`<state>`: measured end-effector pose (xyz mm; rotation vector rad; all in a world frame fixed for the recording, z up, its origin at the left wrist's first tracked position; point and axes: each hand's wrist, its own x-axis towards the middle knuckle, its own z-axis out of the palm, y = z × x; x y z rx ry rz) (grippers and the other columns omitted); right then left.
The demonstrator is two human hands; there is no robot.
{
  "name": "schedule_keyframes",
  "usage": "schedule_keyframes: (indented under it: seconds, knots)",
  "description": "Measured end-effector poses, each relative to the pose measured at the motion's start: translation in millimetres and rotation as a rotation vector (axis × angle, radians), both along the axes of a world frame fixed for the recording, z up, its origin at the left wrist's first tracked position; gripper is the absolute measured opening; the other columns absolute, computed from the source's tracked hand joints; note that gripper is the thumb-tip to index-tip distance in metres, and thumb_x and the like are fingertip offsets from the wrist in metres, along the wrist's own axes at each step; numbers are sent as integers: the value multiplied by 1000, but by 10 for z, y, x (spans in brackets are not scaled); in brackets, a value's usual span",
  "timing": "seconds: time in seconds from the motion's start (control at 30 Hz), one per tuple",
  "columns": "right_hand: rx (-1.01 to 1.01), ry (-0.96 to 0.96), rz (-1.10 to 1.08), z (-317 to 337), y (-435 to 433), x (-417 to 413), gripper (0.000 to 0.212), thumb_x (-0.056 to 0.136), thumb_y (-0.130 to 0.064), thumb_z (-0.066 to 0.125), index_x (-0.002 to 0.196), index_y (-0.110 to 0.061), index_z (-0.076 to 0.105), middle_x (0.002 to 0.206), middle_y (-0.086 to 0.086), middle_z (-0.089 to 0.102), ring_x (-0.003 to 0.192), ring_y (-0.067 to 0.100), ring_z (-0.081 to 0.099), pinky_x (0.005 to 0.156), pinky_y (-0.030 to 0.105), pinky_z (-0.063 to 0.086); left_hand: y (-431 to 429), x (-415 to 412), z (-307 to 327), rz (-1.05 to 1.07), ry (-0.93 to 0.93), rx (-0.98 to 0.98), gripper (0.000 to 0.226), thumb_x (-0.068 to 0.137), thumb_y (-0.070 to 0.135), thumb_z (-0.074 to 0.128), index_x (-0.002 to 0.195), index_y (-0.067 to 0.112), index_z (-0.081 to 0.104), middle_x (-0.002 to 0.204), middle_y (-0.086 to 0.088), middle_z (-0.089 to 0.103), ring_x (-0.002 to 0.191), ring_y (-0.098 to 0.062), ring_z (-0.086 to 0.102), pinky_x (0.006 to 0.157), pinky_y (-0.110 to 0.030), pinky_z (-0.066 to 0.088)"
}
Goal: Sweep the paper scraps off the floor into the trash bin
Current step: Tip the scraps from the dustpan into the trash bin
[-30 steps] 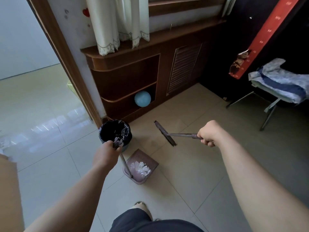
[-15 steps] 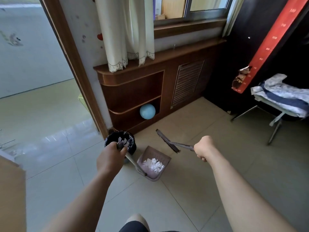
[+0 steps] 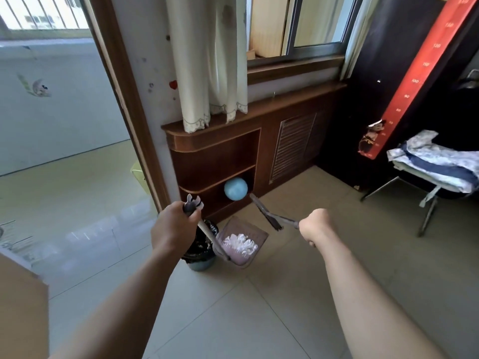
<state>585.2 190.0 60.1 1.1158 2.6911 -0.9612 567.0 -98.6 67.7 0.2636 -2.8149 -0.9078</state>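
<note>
Left hand [image 3: 173, 226] fisted round dustpan [image 3: 242, 242] handle (paper scraps [image 3: 241, 246] inside), beside trash bin [image 3: 201, 252]. Right hand [image 3: 315, 225] clenched on broom [image 3: 269, 215] handle.

The floor [image 3: 259, 312] is pale, glossy tile with thin grout lines, and it runs on through the doorway into the next room. A small trash bin [image 3: 201, 264] with a black liner stands on it, close to the foot of the door frame [image 3: 134, 141]. The dark wooden cabinet [image 3: 293, 146] also rests on the tiles, with a blue ball [image 3: 235, 188] in its lower open compartment. To the right a metal-legged stool [image 3: 427, 216] stands on the floor, with folded cloth [image 3: 435, 161] on its seat.
</note>
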Motion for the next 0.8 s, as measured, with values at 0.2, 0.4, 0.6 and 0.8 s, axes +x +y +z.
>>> schedule_keyframes:
  seconds: [0.2,0.4,0.6,0.8]
  knots:
    - [-46,62,-58,115,-352,-21,17,80,-1,48,94,-10,50,82,13,55,56,23,49,45,19,33,-409,4,371,-5,70,41,35,88,48,59,77,14,63,68,-3,63,68,-29,61,55,-30,40]
    - [-94,101,-86,96,-768,-15,13,84,-2,50,96,-7,50,72,12,55,48,22,50,46,20,36,-793,14,588,-3,126,-36,30,89,43,61,86,13,63,75,-4,62,70,-29,56,59,-30,38]
    - [-128,109,-67,-61,-1145,17,12,80,-2,48,86,-12,46,83,13,52,67,27,52,48,19,34,-1047,0,646,5,164,-185,39,89,51,58,99,14,66,92,-9,70,84,-36,65,63,-32,45]
    - [-112,77,-7,-129,-1433,66,6,83,-6,53,88,-10,52,83,13,58,71,28,57,62,26,42,-1190,39,644,-56,178,-292,34,91,44,58,101,11,63,92,-13,71,82,-37,65,61,-31,42]
